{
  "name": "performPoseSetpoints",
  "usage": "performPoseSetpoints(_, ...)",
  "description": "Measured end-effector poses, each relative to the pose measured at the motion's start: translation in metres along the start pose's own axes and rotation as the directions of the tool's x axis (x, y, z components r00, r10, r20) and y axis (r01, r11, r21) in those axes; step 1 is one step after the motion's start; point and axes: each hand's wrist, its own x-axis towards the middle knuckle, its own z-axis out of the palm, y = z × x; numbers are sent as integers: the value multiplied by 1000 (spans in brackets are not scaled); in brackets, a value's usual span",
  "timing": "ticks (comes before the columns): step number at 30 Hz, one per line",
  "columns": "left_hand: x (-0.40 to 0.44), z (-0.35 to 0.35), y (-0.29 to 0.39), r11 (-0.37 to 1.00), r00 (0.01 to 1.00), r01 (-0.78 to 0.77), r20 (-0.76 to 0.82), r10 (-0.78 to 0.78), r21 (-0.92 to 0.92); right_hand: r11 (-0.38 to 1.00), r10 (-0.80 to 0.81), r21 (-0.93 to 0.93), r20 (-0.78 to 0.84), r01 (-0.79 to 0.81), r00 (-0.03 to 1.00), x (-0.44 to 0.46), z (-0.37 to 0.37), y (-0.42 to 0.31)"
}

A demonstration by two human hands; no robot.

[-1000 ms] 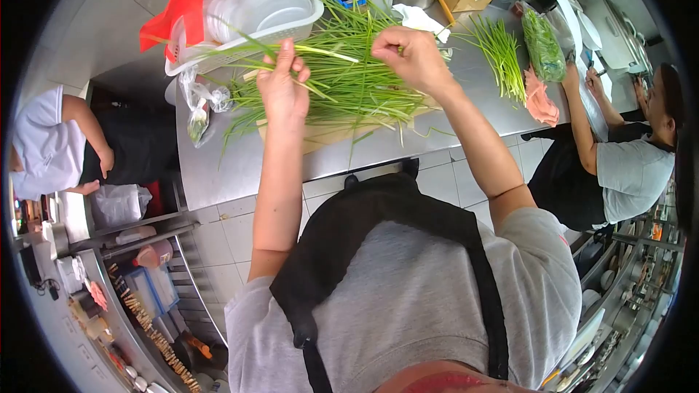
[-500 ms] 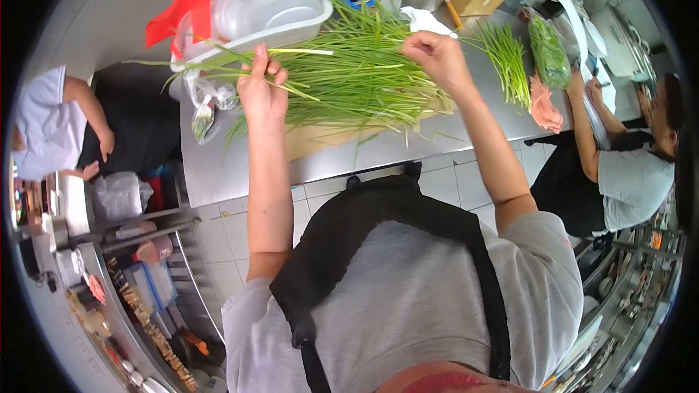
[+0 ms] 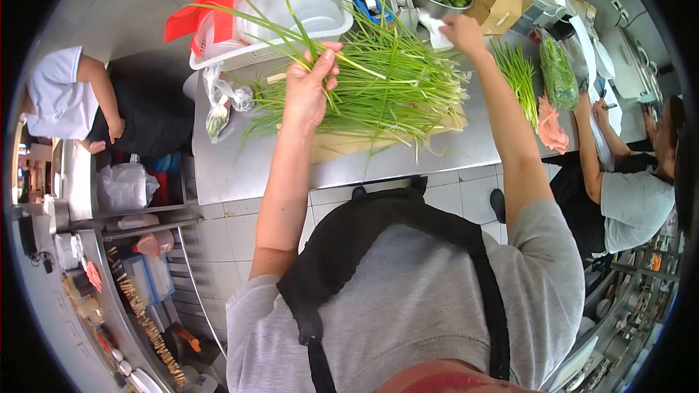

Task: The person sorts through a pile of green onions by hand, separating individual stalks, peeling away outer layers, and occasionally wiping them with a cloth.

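At upper centre, the left hand point(image 3: 312, 87), fingers closed, grips slender green stalks point(image 3: 297, 35) over a loose leafy green heap point(image 3: 408, 87); the right hand point(image 3: 464, 33) curls its fingers by crumpled white material point(image 3: 437, 35), hold unclear from here.

The steel counter point(image 3: 237, 169), apron point(image 3: 378, 211) and greens point(image 3: 408, 87) suggest a kitchen.

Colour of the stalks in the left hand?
The held stalks are green, paling to yellowish-white at one end; best seen in the head view.
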Motion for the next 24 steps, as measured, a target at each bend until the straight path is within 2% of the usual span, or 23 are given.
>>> performPoseSetpoints(1, 0, 0, 1, 999, 1000, 4, -10, -4, 43, 995, 37, 95, -168, -21, 985, -4, -14, -11)
performPoseSetpoints(4, 10, 7, -3, 997, 1000, -13, -16, 15, 71, 907, -133, 330, -364, 261, 922, -21, -62, -72)
performPoseSetpoints(6, 20, 23, -8, 999, 1000, -24, -9, 25, 46, 721, -228, 602, -259, 342, 939, -39, -54, -115)
performPoseSetpoints(7, 28, 30, -14, 999, 1000, -23, 3, 23, 45, 689, -348, 569, -284, 449, 894, -51, -48, -137)
performPoseSetpoints(8, 37, 35, -19, 994, 995, -94, -51, 91, -55, 656, -400, 590, -256, 471, 880, -62, -41, -154)
performPoseSetpoints(9, 42, 37, -21, 974, 981, -171, -116, 154, -149, 721, -379, 529, -240, 448, 894, -67, -31, -158)
performPoseSetpoints(11, 45, 28, 0, 978, 987, -154, -73, 144, -144, 791, -297, 549, -40, 270, 954, -76, -27, -148)
performPoseSetpoints(12, 46, 22, 7, 985, 987, -156, -62, 151, -69, 789, -305, 548, -46, 279, 951, -76, -13, -133)
performPoseSetpoints(13, 47, 18, 13, 988, 986, -157, -51, 158, 6, 600, -213, 777, -74, 190, 974, -74, 5, -115)
performPoseSetpoints(14, 47, 15, 17, 982, 993, -113, -27, 118, 153, 345, -113, 933, -66, 101, 991, -73, 15, -106)
performPoseSetpoints(15, 46, 16, 18, 982, 993, -112, -25, 117, 153, 346, -112, 933, -66, 101, 992, -74, 5, -116)
performPoseSetpoints(16, 45, 19, 18, 977, 997, -19, 77, 2, 214, 50, -36, 996, -68, 69, 997, -77, -14, -135)
performPoseSetpoints(17, 42, 22, 18, 956, 977, 68, 174, -121, 284, -252, 41, 966, -48, 57, 998, -81, -24, -152)
performPoseSetpoints(18, 34, 33, 20, 867, 964, 98, 169, -205, 488, -288, -30, 958, 7, -16, 1000, -84, -24, -160)
performPoseSetpoints(19, 26, 40, 17, 866, 960, 98, 183, -212, 490, -353, -202, 934, -13, -60, 979, -82, -13, -165)
performPoseSetpoints(21, 15, 50, 13, 834, 934, 161, 193, -302, 527, -367, -38, 930, -42, 25, 998, -84, -6, -176)
performPoseSetpoints(22, 17, 37, 16, 739, 864, 125, 294, -409, 662, -364, -25, 931, -46, 34, 999, -83, -8, -172)
performPoseSetpoints(23, 15, 32, 14, 739, 858, 126, 301, -416, 662, -387, 15, 922, -19, 23, 1000, -80, -10, -168)
performPoseSetpoints(24, 9, 28, 12, 698, 829, 182, 273, -488, 693, -410, 50, 912, 13, 9, 999, -79, -12, -165)
